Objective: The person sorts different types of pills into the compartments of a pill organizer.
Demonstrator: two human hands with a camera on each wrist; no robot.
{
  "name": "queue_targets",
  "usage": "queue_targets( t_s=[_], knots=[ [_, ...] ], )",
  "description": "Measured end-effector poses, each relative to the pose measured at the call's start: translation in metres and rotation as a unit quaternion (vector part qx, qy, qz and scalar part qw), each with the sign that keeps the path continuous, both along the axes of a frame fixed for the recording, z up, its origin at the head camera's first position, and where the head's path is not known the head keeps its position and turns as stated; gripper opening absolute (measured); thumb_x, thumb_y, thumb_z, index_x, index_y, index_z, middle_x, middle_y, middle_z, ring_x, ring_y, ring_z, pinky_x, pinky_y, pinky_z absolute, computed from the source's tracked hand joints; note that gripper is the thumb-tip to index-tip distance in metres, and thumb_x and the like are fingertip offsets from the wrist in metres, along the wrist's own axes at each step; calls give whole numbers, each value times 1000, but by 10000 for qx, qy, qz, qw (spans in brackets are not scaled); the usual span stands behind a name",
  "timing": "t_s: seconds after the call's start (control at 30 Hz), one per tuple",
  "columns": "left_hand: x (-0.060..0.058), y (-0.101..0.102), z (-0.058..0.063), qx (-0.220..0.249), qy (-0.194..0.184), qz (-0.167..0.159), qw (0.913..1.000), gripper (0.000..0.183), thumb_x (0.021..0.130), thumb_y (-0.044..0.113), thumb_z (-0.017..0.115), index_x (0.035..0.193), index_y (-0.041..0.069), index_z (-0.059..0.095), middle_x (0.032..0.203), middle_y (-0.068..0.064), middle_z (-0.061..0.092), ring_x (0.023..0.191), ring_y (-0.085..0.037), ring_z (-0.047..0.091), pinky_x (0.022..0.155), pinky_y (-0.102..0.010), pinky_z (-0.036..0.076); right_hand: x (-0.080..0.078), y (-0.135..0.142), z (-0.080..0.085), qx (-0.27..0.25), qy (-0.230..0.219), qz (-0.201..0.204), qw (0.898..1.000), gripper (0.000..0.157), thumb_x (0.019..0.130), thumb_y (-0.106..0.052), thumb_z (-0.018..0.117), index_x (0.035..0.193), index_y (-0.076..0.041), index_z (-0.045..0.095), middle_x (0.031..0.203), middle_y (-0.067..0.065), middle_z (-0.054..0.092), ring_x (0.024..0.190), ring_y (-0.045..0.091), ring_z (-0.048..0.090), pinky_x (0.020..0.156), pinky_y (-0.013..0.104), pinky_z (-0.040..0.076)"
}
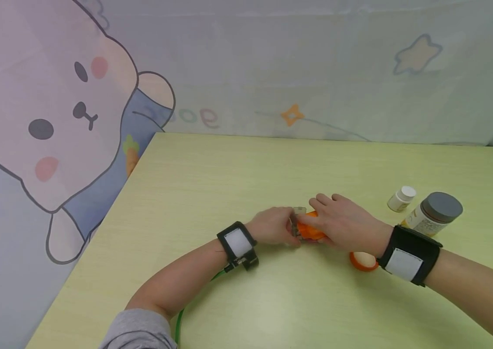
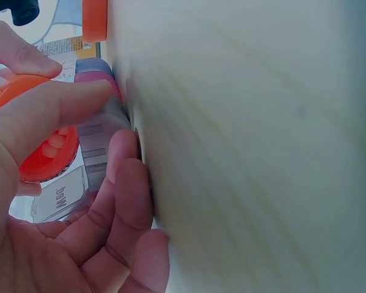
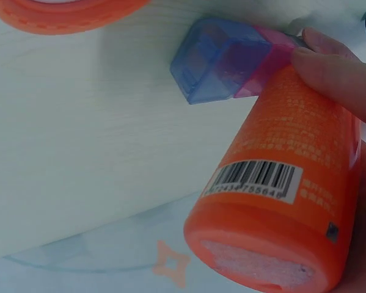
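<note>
My right hand (image 1: 344, 223) grips an orange bottle (image 3: 274, 131), tipped on its side with its mouth toward my left hand (image 1: 272, 225). Pale tablets (image 2: 54, 145) show inside the mouth in the left wrist view. My left hand holds a multicoloured pill organizer (image 3: 222, 61) on the table, thumb across its top and fingers along the side. One clear lid (image 2: 60, 195), marked Wed, stands raised beneath the bottle's mouth. Blue and pink compartments of the organizer stick out past the bottle in the right wrist view.
An orange cap (image 1: 363, 267) lies on the table (image 1: 229, 174) below my right wrist. To the right stand a small white bottle (image 1: 402, 198) and a larger jar with a grey lid (image 1: 441, 207). A green cable (image 1: 179, 322) runs beside my left forearm.
</note>
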State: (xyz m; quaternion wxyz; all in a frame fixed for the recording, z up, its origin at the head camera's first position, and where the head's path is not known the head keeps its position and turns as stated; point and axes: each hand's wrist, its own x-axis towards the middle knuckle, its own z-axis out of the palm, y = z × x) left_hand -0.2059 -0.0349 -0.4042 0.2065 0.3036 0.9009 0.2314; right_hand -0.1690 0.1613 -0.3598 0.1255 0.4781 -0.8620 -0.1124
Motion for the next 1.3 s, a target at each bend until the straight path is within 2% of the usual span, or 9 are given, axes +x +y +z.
queue_targets(
  t_s=[0.57, 1.3],
  knots=[
    [0, 0, 2, -146, 66, -18, 9999, 46, 71, 40, 73, 100, 14, 49, 80, 4, 53, 69, -9, 49, 57, -22, 39, 0, -3, 3, 34, -62, -132, 9999, 51, 73, -35, 71, 118, -19, 55, 87, 9, 46, 74, 23, 42, 62, 34, 39],
    [2, -1, 5, -88, 40, -19, 10000, 44, 71, 38, 74, 99, 15, 49, 81, 4, 53, 70, -9, 49, 58, -21, 39, -1, -6, 4, 161, 193, -48, 9997, 46, 75, -38, 69, 114, -18, 56, 86, 9, 45, 72, 23, 39, 60, 33, 37]
  ],
)
